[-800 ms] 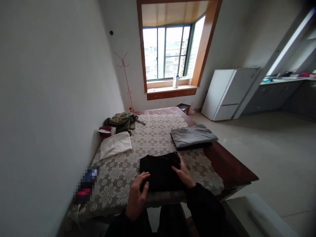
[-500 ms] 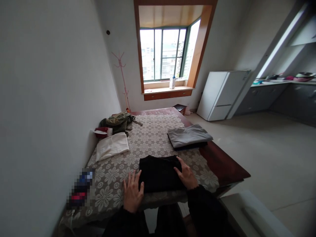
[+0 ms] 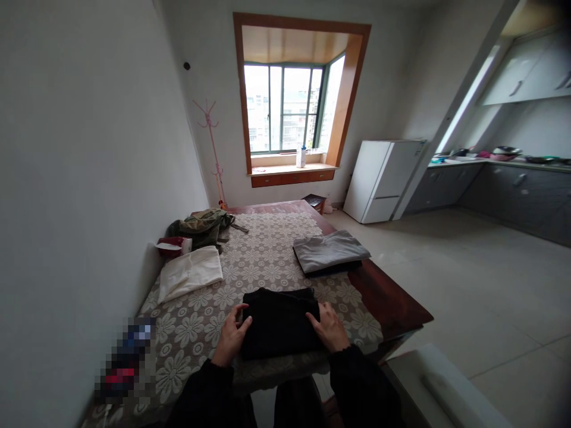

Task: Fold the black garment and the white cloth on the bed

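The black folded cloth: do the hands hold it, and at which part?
Yes. The left hand grips the black folded cloth at its left edge, and the right hand at its right edge.

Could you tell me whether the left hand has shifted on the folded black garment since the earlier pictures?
Yes. The left hand has slid off the top of the folded black garment outward to its left edge, beside the floral tablecloth.

Bare tablecloth (image 3: 263,261) lies open beyond the black garment (image 3: 279,321), apparently flanked by grey stack (image 3: 329,252) and white cloth (image 3: 190,273).
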`<state>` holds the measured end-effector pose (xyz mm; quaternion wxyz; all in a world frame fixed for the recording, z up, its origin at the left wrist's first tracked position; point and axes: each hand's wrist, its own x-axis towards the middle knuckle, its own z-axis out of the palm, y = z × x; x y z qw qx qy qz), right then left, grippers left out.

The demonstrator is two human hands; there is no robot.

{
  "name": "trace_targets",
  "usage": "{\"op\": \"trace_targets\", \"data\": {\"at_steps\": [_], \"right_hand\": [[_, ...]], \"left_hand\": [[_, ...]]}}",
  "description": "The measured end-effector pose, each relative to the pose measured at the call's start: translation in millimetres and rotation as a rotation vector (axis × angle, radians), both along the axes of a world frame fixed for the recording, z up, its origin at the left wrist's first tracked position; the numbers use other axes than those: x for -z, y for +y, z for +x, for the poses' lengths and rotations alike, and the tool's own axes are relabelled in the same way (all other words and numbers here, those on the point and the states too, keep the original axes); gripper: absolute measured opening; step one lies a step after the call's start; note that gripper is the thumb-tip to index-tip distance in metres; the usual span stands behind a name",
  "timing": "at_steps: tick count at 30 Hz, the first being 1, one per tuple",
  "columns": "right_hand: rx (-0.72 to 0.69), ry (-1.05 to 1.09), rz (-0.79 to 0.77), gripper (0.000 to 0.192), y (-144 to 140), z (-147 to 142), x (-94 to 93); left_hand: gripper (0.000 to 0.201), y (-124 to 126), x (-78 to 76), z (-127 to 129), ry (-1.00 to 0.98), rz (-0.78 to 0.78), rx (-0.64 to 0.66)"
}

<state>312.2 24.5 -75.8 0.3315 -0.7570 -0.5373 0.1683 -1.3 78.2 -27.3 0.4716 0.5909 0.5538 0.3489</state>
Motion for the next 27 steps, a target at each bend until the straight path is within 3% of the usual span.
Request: {"op": "trace_targets", "data": {"at_steps": [3,10,14,17,20,22,24,27], "right_hand": [[-0.050,0.099,0.052,0.021,0,5,-1.0],[-0.076,0.427,0.150,0.039,-10,4,-5.0],[-0.125,0.627,0.115,0.042,-8,14,-24.3],[-0.144,0.736,0.182,0.052,4,44,-61.1],[-0.102,0.642,0.355,0.060,34,99,-119.2],[-0.076,0.543,0.457,0.062,65,143,-159.1],[-0.057,0.414,0.466,0.061,102,184,-188.2],[0.026,0.128,0.296,0.057,152,226,-199.6]], "left_hand": [[0.050,8,-5.5,1,-0.077,-0.031,0.049],[0.039,-8,-23.8,17,0.005,0.103,0.039],[0.039,-9,-56.1,28,-0.017,0.176,0.031],[0.041,1,-101.7,45,-0.045,0.232,0.092],[0.043,31,-147.4,80,-0.087,0.352,0.145],[0.049,63,-163.7,114,-0.189,0.356,0.178],[0.060,101,-162.7,153,-0.318,0.222,0.234],[0.057,151,-133.5,208,-0.371,0.132,0.213]]}}
